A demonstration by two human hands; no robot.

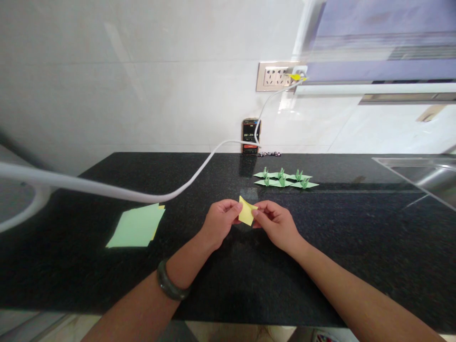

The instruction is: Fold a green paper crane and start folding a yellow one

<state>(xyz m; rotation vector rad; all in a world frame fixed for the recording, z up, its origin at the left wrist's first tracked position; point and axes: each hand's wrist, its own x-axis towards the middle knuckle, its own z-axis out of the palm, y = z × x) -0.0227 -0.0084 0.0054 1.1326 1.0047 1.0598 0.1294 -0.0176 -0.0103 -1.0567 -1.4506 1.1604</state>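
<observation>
A small folded piece of yellow paper (246,213) is held up above the dark countertop. My left hand (221,219) pinches its left edge, thumb in front. On the opposite edge, my right hand (275,222) grips it the same way, with its thumb on the near face. The paper's upper edge dips in a curve between the two thumbs. Behind my right hand stand several green origami cranes (281,179), set close together in two rows. To the left of my left hand lies a loose stack of green paper sheets (137,227), with yellow edges showing beneath.
A white cable (199,171) crosses the view from the left to a wall socket (274,76). A phone (250,135) showing a timer leans against the wall, near a small beaded strand (270,154). A metal sink (423,175) is set into the black countertop (349,237) at right.
</observation>
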